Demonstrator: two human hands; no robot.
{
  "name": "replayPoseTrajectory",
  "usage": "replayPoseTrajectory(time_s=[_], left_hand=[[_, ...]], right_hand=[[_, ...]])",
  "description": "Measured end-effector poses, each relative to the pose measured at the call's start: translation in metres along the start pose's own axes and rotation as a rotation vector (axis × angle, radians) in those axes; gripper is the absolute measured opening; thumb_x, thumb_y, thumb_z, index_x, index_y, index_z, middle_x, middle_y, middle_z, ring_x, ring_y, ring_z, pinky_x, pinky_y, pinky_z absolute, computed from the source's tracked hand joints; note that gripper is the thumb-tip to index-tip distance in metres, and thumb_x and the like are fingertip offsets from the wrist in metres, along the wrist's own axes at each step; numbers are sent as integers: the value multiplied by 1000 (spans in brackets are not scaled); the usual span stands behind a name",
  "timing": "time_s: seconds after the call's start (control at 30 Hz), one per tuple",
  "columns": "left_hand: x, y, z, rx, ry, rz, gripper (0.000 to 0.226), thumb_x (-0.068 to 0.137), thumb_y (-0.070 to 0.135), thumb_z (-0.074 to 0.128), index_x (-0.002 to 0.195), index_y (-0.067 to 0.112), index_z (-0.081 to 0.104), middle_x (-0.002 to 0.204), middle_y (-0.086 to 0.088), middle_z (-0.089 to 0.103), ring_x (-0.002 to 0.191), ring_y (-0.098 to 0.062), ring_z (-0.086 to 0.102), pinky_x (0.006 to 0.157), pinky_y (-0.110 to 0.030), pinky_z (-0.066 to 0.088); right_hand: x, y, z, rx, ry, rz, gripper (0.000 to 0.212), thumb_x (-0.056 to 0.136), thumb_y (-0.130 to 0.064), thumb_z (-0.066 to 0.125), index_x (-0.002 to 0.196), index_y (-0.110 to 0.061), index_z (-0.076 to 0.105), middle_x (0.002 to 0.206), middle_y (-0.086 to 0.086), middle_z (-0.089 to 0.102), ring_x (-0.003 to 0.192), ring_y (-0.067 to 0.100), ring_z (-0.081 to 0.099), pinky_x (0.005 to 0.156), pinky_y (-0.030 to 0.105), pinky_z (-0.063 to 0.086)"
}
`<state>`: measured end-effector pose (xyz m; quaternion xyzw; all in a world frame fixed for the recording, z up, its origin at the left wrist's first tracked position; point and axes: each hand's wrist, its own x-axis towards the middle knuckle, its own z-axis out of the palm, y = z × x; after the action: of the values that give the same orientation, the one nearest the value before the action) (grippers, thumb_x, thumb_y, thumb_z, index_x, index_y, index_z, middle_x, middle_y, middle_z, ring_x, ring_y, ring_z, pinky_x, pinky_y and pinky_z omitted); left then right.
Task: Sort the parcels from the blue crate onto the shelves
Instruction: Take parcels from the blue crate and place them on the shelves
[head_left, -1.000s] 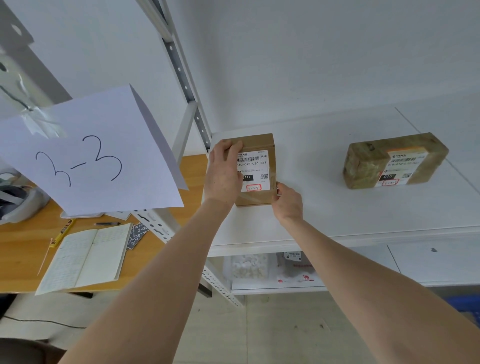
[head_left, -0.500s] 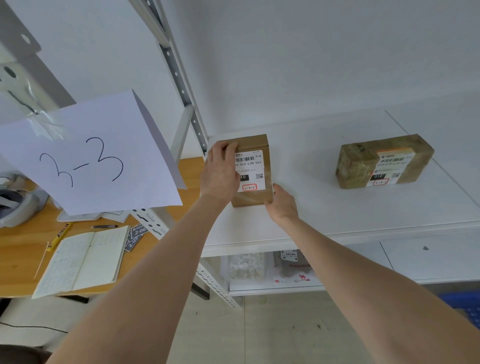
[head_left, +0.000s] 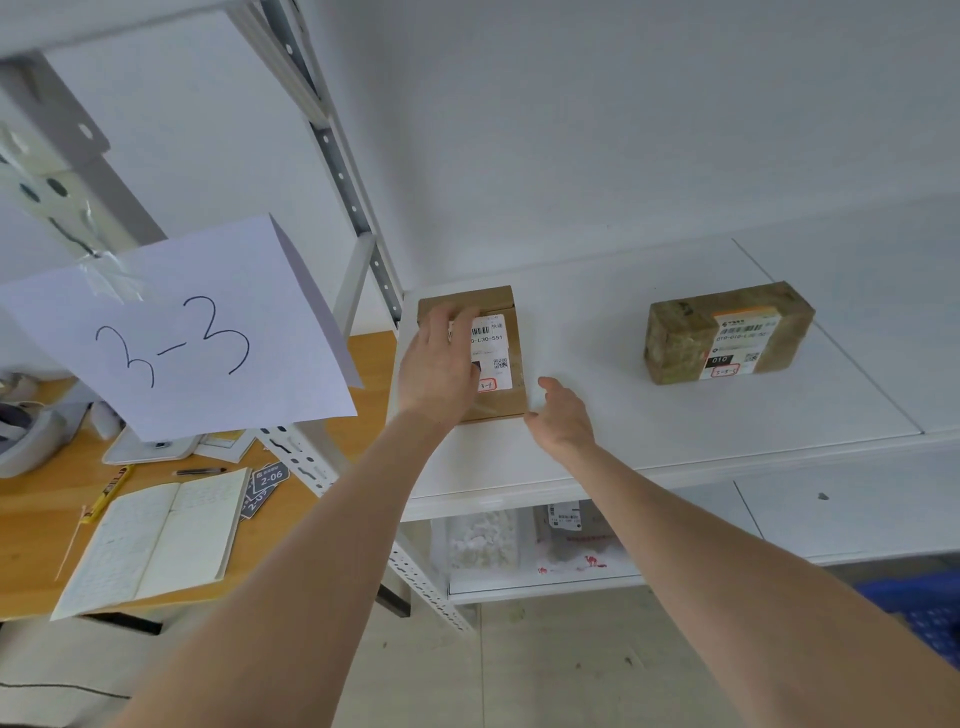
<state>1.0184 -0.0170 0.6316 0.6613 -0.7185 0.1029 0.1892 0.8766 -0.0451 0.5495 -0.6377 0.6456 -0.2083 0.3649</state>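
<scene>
Placement is wrapping up: the left hand (head_left: 439, 358) is resting on the shelved parcel (head_left: 500, 343), fingers seemingly flat; the right hand (head_left: 563, 415) is hovering spread beside the parcel. Next is probably fetching another.

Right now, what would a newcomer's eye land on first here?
The white paper sheet handwritten 3-3, taped to the grey shelf frame at the left, jumps out first. Next comes the left hand lying on the small brown cardboard parcel at the left end of the white shelf, with the right hand open beside its near corner. A tape-wrapped brown parcel sits apart to the right.
</scene>
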Motion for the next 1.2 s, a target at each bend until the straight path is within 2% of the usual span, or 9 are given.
replayPoseTrajectory(time_s=[0.07, 0.13, 0.27, 0.4, 0.47, 0.57, 0.77, 1.03, 1.2], left_hand=[[-8, 12, 1, 18, 88, 132, 56, 67, -2, 67, 122, 4, 55, 119, -17, 55, 101, -32, 58, 68, -36, 52], [-15, 24, 5, 0, 127, 216, 46, 65, -3, 62, 111, 3, 60, 108, -16, 59, 91, -31, 61, 63, -35, 53], [-30, 49, 21, -60, -20, 207, 40, 69, 0, 61, 108, 5, 59, 105, -12, 57, 87, -28, 60, 55, -32, 49], [-35, 89, 38, -19, -308, 128, 46, 86, 10, 52, 131, 12, 43, 129, -8, 41, 111, -25, 50, 74, -33, 49], [-36, 115, 48, -5, -451, 115, 49, 88, 12, 50, 135, 15, 38, 133, -8, 35, 119, -25, 43, 86, -35, 48], [-42, 165, 64, -36, -584, 133, 49, 89, 13, 50, 136, 16, 38, 133, -8, 34, 123, -25, 40, 90, -36, 47], [-68, 299, 89, -140, -600, 362, 45, 90, 10, 48, 134, 18, 42, 132, -5, 37, 120, -22, 43, 84, -34, 45], [-137, 516, 131, -103, -754, 504, 47, 89, 15, 51, 135, 11, 39, 135, -13, 35, 120, -30, 44, 92, -41, 44], [-183, 652, 157, -152, -799, 578, 45, 89, 21, 54, 131, 11, 42, 127, -13, 40, 116, -32, 47, 92, -41, 45]], right_hand=[[-5, 2, -6, -12, 18, 4, 56, 94, -14, 53, 146, -18, 33, 142, 11, 42, 122, 28, 51, 97, 38, 48], [-10, 5, -12, -16, 36, 8, 55, 95, -13, 52, 146, -20, 32, 142, 10, 40, 118, 27, 53, 93, 35, 49], [-26, 22, -31, -21, 70, 10, 55, 95, -12, 49, 146, -21, 32, 142, 9, 37, 119, 25, 51, 91, 31, 45], [-44, 55, -61, -30, 125, 70, 55, 94, -11, 49, 146, -22, 32, 144, 8, 35, 121, 24, 51, 94, 33, 45], [-57, 77, -79, -41, 152, 114, 55, 94, -11, 49, 145, -23, 33, 144, 6, 34, 120, 23, 52, 91, 33, 46], [-80, 115, -110, -74, 177, 174, 51, 94, -13, 51, 142, -24, 37, 142, 5, 33, 117, 24, 53, 89, 34, 47], [-141, 218, -178, -102, 266, 300, 44, 95, -17, 52, 138, -21, 43, 141, 6, 34, 122, 24, 46, 95, 34, 46], [-245, 393, -285, -99, 325, 448, 44, 94, -19, 52, 137, -18, 45, 141, 10, 34, 128, 28, 39, 100, 38, 43], [-301, 500, -362, -133, 332, 547, 48, 92, -24, 56, 138, -20, 44, 140, 10, 35, 129, 30, 37, 104, 39, 40]])
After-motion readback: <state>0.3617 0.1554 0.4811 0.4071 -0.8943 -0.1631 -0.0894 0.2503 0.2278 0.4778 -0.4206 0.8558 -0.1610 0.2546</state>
